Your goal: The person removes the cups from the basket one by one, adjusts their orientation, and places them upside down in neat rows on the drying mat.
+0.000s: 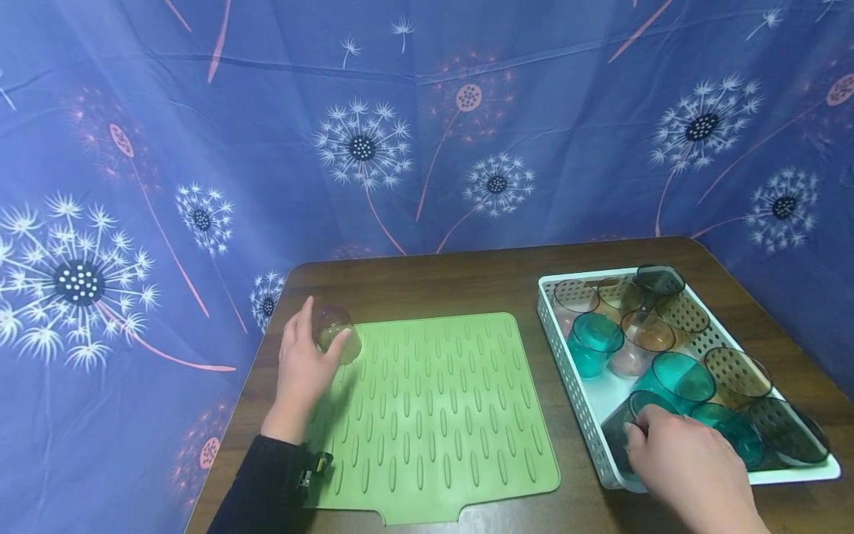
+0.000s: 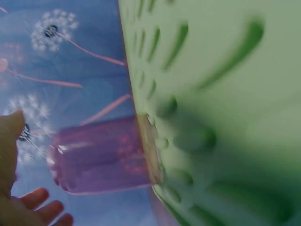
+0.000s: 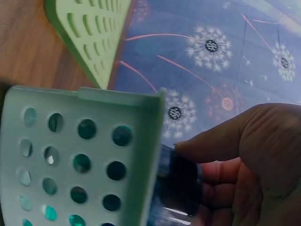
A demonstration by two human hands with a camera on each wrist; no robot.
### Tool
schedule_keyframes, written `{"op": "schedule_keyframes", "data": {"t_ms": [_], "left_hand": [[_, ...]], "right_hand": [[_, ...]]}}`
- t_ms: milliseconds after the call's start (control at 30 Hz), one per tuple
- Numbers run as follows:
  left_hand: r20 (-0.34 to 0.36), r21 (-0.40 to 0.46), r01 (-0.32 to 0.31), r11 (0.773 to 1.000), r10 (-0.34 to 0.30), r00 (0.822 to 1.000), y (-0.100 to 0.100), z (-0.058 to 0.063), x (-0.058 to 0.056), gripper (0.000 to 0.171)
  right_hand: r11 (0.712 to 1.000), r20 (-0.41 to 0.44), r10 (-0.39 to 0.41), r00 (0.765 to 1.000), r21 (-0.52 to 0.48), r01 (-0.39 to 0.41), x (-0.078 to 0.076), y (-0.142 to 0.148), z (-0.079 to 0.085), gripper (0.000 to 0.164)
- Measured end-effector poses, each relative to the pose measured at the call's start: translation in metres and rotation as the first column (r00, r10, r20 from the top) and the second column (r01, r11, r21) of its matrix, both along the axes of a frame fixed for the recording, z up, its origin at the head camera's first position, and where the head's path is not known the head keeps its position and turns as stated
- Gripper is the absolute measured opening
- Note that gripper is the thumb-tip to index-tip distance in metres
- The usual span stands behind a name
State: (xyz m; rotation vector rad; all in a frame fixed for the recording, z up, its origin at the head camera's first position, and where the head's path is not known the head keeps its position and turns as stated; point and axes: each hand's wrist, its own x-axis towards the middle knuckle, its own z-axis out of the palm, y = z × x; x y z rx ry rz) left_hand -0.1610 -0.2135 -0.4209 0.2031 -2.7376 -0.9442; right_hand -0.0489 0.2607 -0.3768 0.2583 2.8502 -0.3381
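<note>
Head view: the left hand (image 1: 305,363) is reaching past the far left corner of the green mat (image 1: 434,408), its grip standing loose and wide around a purple glass (image 1: 342,343). In the left wrist view that glass is resting upside down, mouth against the mat near its border, and a gap is showing between it and the spread fingers, so this grip is holding nothing. From the glass, the ridged surface is running rightward and down to the tab at the near edge, with nothing else standing on it.

Over on the right, the right hand (image 1: 690,452) is bending over the near end of the white basket (image 1: 575,386). Its grip is closing tightly on a dark glass (image 1: 617,430), thumb and fingers pinching it by the upper part, and the glass is sitting low in the near left corner, close beside the basket's wall. Teal, amber, pinkish and smoky glasses are crowding the rest; by the left wall, between the dark glass and a teal glass (image 1: 594,341), a patch of white floor is showing.

A strip of the wooden counter (image 1: 434,285) is separating mat from basket, giving sideways room. Behind the mat more wood is stretching to the flowered cloth (image 1: 427,185), while a narrower margin is running along the basket's right side.
</note>
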Motion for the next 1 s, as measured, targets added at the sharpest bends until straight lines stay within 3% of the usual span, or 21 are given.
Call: {"op": "schedule_keyframes", "data": {"t_ms": [133,233,333,433,533,600,667,733,800,900,967,1000], "left_hand": [[-0.095,0.057,-0.004,0.998,0.009,0.995,0.012,0.009,0.022,0.092],[-0.15,0.093,0.008,0.996,0.006,0.989,0.024,0.009,0.037,0.089],[-0.196,0.116,0.032,0.993,-0.008,0.98,0.037,0.006,0.052,0.087],[-0.232,0.13,0.089,0.988,-0.057,0.971,0.051,0.001,0.066,0.087],[-0.255,0.135,0.177,0.975,-0.138,0.957,0.067,-0.003,0.079,0.086],[-0.259,0.131,0.241,0.962,-0.202,0.945,0.077,-0.005,0.087,0.085],[-0.274,0.113,0.311,0.944,-0.271,0.923,0.087,-0.006,0.094,0.084],[-0.279,0.095,0.382,0.919,-0.344,0.897,0.096,-0.006,0.101,0.084],[-0.279,0.086,0.454,0.887,-0.416,0.866,0.105,-0.006,0.107,0.085],[-0.265,0.107,0.54,0.835,-0.5,0.825,0.115,-0.005,0.114,0.086],[-0.251,0.139,0.576,0.805,-0.534,0.807,0.12,-0.004,0.118,0.088],[-0.234,0.151,0.58,0.8,-0.541,0.808,0.123,-0.004,0.12,0.089]], "right_hand": [[0.998,-0.042,-0.046,0.998,-0.052,0.044,0.004,0.001,0.014,0.025],[0.994,-0.144,-0.091,0.985,-0.067,0.082,0.008,0.001,0.022,0.03],[0.988,-0.275,-0.14,0.951,-0.103,0.115,0.011,0.0,0.026,0.035],[0.975,-0.348,-0.185,0.919,-0.183,0.127,0.012,-0.005,0.026,0.041],[0.945,-0.378,-0.236,0.895,-0.305,0.121,0.012,-0.017,0.019,0.039],[0.905,-0.345,-0.266,0.9,-0.411,0.11,0.01,-0.028,0.013,0.035],[0.852,-0.281,-0.275,0.919,-0.514,0.098,0.006,-0.039,0.006,0.032],[0.768,-0.216,-0.271,0.938,-0.636,0.075,0.002,-0.052,-0.002,0.029],[0.646,-0.136,-0.26,0.956,-0.76,0.067,-0.001,-0.064,-0.012,0.027],[0.384,-0.038,-0.25,0.968,-0.921,0.063,-0.003,-0.084,-0.028,0.022],[0.223,0.038,-0.209,0.977,-0.971,0.085,-0.003,-0.094,-0.038,0.023],[0.154,0.069,-0.178,0.982,-0.983,0.097,-0.003,-0.098,-0.042,0.023]]}}
